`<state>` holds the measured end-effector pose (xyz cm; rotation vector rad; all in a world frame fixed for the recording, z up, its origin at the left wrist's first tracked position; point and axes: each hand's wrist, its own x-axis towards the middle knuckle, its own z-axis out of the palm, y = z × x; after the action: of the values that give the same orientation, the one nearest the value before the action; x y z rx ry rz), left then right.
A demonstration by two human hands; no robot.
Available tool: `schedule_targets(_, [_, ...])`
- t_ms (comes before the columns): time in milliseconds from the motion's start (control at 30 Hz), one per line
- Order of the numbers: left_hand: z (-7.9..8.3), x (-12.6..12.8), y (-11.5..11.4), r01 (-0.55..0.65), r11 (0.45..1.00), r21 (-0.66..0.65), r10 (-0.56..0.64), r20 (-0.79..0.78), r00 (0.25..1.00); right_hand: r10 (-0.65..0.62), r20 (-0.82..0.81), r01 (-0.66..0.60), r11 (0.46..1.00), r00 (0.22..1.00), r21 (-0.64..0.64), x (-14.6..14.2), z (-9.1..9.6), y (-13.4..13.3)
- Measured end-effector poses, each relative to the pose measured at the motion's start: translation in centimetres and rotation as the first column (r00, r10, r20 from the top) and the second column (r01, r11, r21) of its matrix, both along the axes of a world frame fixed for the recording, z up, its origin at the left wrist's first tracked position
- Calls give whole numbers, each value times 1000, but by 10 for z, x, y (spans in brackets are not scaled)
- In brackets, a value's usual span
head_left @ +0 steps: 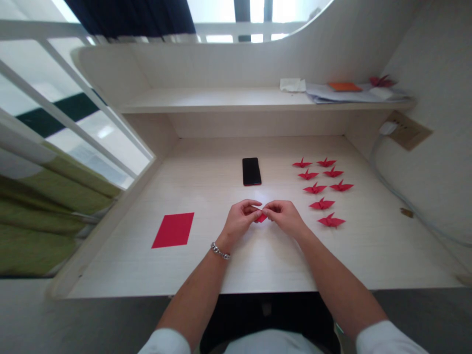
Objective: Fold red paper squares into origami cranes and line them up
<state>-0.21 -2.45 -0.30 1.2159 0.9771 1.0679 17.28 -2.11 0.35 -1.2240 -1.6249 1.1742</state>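
Both hands meet at the middle of the pale wooden desk [258,265], pinching a small folded piece of red paper [261,218]. My left hand [239,219], with a metal bracelet on its wrist, grips the paper's left side with curled fingers. My right hand [284,216] grips the right side, thumb and forefinger pressed together. Most of the paper is hidden between the fingers. Several finished red paper cranes [322,189] lie in two rows to the right of my hands.
A flat red paper sheet [173,229] lies at the left of the desk. A black phone [251,171] rests face down beyond my hands. The shelf [221,101] above holds papers, an orange card and another red crane. A white cable runs from the wall socket on the right.
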Motion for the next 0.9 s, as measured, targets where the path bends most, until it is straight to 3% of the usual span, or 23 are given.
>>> schedule_targets(533, [3, 0, -1, 13, 999, 31, -15, 80, 997, 14, -19, -14, 999, 1000, 36, 2, 4, 0])
schedule_targets(700, [7, -2, -2, 56, 996, 68, -59, 41, 997, 26, -48, -27, 999, 999, -23, 6, 4, 1])
schedule_targets(900, [3, -5, -4, 65, 989, 136, -50, -111, 993, 51, 8, -50, 999, 999, -14, 8, 2, 2])
